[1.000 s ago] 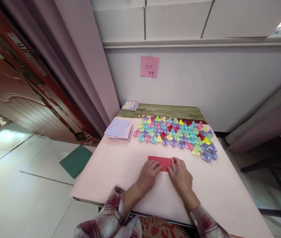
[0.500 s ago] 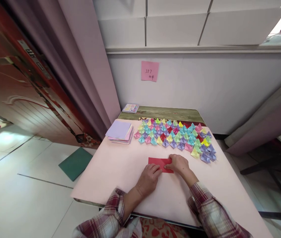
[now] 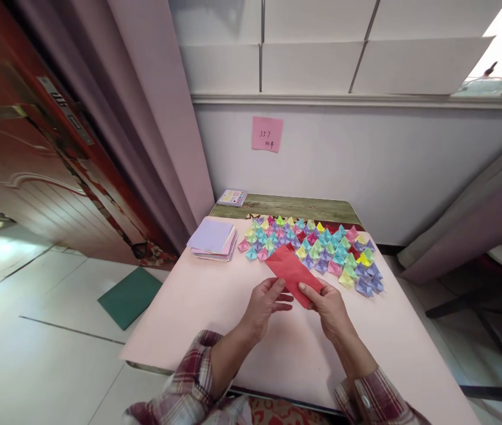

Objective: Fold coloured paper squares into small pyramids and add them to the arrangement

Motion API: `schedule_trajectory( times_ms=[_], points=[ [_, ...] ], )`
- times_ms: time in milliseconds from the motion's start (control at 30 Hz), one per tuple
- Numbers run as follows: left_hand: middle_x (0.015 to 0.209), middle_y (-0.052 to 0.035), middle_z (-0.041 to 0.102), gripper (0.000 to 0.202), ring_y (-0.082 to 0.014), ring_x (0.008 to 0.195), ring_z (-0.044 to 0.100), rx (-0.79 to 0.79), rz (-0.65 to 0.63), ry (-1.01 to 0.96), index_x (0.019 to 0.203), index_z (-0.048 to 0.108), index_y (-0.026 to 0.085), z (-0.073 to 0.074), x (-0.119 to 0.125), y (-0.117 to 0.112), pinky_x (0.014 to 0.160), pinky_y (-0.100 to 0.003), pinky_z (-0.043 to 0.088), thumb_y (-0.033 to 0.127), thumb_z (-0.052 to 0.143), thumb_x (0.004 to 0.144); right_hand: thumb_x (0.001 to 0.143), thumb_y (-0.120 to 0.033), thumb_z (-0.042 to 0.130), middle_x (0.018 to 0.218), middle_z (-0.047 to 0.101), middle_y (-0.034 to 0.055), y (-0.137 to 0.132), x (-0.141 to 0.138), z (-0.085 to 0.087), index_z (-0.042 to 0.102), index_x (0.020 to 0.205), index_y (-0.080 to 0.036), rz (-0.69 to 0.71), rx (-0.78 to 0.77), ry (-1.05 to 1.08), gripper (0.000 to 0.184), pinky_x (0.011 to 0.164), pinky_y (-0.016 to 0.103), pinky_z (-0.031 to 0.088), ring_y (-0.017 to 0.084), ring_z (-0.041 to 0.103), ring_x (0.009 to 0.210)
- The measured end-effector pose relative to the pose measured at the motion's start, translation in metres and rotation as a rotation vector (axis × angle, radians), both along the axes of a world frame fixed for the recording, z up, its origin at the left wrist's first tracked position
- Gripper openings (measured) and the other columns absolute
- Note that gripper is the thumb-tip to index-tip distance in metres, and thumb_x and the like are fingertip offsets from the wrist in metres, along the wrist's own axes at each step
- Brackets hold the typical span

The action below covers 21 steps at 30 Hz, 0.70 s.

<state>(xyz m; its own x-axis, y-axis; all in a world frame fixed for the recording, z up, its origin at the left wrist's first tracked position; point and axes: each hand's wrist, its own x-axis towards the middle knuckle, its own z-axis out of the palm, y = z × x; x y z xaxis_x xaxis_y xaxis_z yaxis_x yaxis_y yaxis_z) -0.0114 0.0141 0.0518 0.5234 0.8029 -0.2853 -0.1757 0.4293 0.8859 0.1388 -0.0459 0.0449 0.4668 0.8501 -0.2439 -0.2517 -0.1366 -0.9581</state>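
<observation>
A red sheet of folded paper [image 3: 293, 273] is held up at a slant above the table. My right hand [image 3: 328, 306] pinches its lower right corner, the thumb lying on top and the fingers underneath. Close to the sheet's lower left edge is my left hand [image 3: 265, 306], its thumb at the edge and its fingers spread apart below. Whether that thumb touches the paper I cannot tell. Behind the sheet, rows of small folded paper pieces [image 3: 324, 245] in many colours cover the table's far part, some hidden by the red paper.
A stack of coloured paper [image 3: 211, 236] lies at the table's left, with a small printed packet [image 3: 232, 198] behind it. The pale tabletop [image 3: 175, 316] stretches to both sides of my arms. A pink note [image 3: 267, 134] is stuck to the wall, and a green sheet [image 3: 129, 297] lies on the floor.
The red paper has been lifted off the table and turned to a slant in my right hand. My left hand has loosened its fingers from the sheet.
</observation>
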Motion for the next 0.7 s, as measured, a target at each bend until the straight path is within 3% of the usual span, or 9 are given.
schedule_trajectory(
  times_ms=[67, 133, 200, 267, 367, 433, 600, 700],
  points=[
    [0.096, -0.0133, 0.071, 0.049, -0.0186, 0.071, 0.067, 0.004, 0.038, -0.049, 0.098, 0.067, 0.010, 0.013, 0.005, 0.000, 0.062, -0.031, 0.056, 0.048, 0.077, 0.069, 0.066, -0.049, 0.080, 0.068, 0.066, 0.0028, -0.006, -0.007, 0.009, 0.066, 0.087, -0.015, 0.063, 0.036, -0.042, 0.043, 0.048, 0.024, 0.041, 0.014, 0.054, 0.054],
    [0.087, -0.0118, 0.072, 0.045, -0.0176, 0.064, 0.066, -0.010, 0.078, -0.046, 0.092, 0.069, 0.008, 0.022, 0.004, 0.001, 0.056, -0.029, 0.056, 0.042, 0.081, 0.064, 0.075, -0.049, 0.073, 0.071, 0.067, 0.0033, -0.015, -0.008, 0.013, 0.064, 0.102, -0.016, 0.102, 0.088, -0.139, 0.044, 0.053, 0.026, 0.046, 0.016, 0.058, 0.058],
    [0.079, -0.0100, 0.072, 0.043, -0.0171, 0.060, 0.065, -0.045, 0.106, -0.037, 0.089, 0.070, 0.007, 0.027, 0.000, 0.002, 0.052, -0.028, 0.055, 0.038, 0.082, 0.062, 0.083, -0.046, 0.065, 0.077, 0.068, 0.0032, -0.025, -0.004, 0.014, 0.054, 0.125, -0.019, 0.083, 0.181, -0.301, 0.051, 0.064, 0.031, 0.052, 0.019, 0.063, 0.066],
    [0.074, -0.0085, 0.071, 0.040, -0.0160, 0.057, 0.064, -0.072, 0.111, -0.028, 0.088, 0.070, 0.008, 0.030, -0.005, 0.004, 0.050, -0.027, 0.055, 0.035, 0.083, 0.062, 0.087, -0.038, 0.061, 0.091, 0.070, 0.0057, -0.034, 0.001, 0.014, 0.047, 0.136, -0.023, 0.081, 0.279, -0.513, 0.053, 0.077, 0.035, 0.054, 0.020, 0.067, 0.080],
    [0.073, -0.0087, 0.072, 0.040, -0.0154, 0.055, 0.064, -0.078, 0.075, -0.014, 0.087, 0.070, 0.007, 0.033, -0.007, 0.005, 0.049, -0.026, 0.055, 0.035, 0.083, 0.062, 0.087, -0.029, 0.058, 0.104, 0.070, 0.0068, -0.037, 0.008, 0.015, 0.061, 0.124, -0.027, 0.142, 0.363, -0.766, 0.038, 0.084, 0.037, 0.053, 0.022, 0.067, 0.092],
    [0.073, -0.0098, 0.072, 0.040, -0.0156, 0.055, 0.064, -0.075, 0.034, -0.005, 0.086, 0.071, 0.007, 0.032, -0.005, 0.004, 0.049, -0.025, 0.054, 0.036, 0.083, 0.062, 0.085, -0.026, 0.059, 0.104, 0.071, 0.0066, -0.034, 0.009, 0.013, 0.069, 0.112, -0.027, 0.172, 0.378, -0.819, 0.029, 0.085, 0.037, 0.054, 0.023, 0.067, 0.094],
    [0.070, -0.0109, 0.072, 0.040, -0.0163, 0.054, 0.065, -0.065, -0.022, 0.010, 0.085, 0.071, 0.007, 0.026, 0.001, 0.003, 0.051, -0.027, 0.054, 0.039, 0.081, 0.063, 0.077, -0.028, 0.069, 0.091, 0.071, 0.0072, -0.019, 0.009, 0.003, 0.075, 0.086, -0.023, 0.087, 0.367, -0.638, 0.012, 0.073, 0.034, 0.056, 0.023, 0.066, 0.086],
    [0.076, -0.0123, 0.073, 0.043, -0.0185, 0.059, 0.067, -0.050, -0.002, -0.003, 0.088, 0.071, 0.008, 0.024, 0.001, 0.004, 0.056, -0.029, 0.056, 0.042, 0.081, 0.064, 0.073, -0.035, 0.074, 0.085, 0.070, 0.0062, -0.014, 0.004, 0.000, 0.073, 0.077, -0.021, 0.032, 0.312, -0.445, 0.015, 0.064, 0.030, 0.054, 0.020, 0.065, 0.076]
  ],
)
